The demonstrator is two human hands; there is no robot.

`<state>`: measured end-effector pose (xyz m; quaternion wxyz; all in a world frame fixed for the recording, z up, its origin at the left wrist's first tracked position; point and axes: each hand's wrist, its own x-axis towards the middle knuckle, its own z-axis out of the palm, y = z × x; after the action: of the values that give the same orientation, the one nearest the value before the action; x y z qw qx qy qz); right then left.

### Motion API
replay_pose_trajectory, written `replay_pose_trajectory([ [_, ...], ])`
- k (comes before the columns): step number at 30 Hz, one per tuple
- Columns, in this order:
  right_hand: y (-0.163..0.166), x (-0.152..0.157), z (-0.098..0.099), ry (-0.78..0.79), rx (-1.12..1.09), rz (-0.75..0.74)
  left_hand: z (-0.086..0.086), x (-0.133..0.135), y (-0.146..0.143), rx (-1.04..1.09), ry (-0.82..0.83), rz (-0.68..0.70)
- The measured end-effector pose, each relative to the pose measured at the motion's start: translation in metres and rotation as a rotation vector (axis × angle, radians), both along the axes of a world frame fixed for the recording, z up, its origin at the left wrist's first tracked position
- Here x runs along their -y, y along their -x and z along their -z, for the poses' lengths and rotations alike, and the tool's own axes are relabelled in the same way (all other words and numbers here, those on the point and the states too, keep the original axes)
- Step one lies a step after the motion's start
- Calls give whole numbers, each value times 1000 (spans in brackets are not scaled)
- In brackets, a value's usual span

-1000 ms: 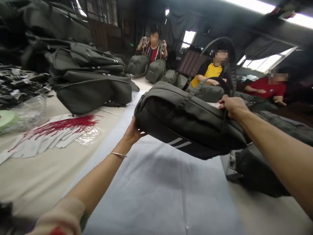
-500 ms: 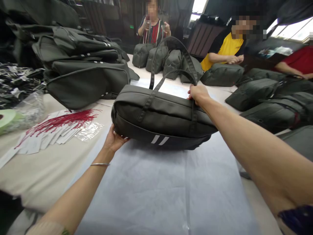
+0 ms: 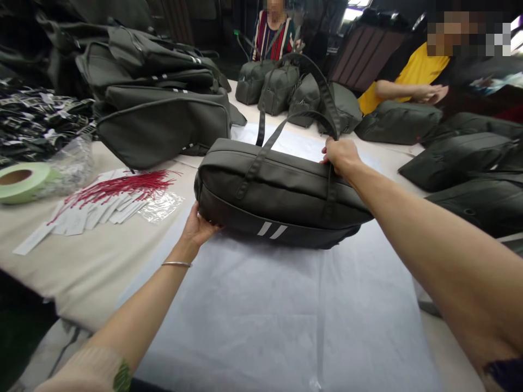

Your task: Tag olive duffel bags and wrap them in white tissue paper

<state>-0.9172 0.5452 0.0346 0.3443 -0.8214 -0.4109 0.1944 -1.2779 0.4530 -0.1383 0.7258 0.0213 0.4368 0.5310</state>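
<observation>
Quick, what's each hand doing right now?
Left hand: holding the bag at its lower left corner, fingers partly hidden.
Right hand: closed on the bag's strap.

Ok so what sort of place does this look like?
Probably a bag workshop or factory: a big stack of dark bags beside the similar bag you're holding, white tags with red strings, and a person in yellow behind more bags.

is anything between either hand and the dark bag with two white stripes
Nothing visible: the left hand directly supports the dark bag at its lower left corner, and the right hand grips a strap near its right end.
</observation>
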Motion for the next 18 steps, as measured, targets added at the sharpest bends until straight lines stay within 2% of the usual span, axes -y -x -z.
replay_pose_trajectory([
  [4,2,-7,-8,11,28,-8,0,-9,-2,-15,-2,-11],
  [9,-1,-9,14,51,71,-7,9,-19,-6,-103,80,38],
  [11,5,-4,19,66,84,-18,9,-15,-8,-183,121,59],
  [15,21,16,13,85,96,-7,0,2,-10,-378,109,73],
  [18,12,19,29,71,97,-6,-1,9,-10,-541,44,91],
])
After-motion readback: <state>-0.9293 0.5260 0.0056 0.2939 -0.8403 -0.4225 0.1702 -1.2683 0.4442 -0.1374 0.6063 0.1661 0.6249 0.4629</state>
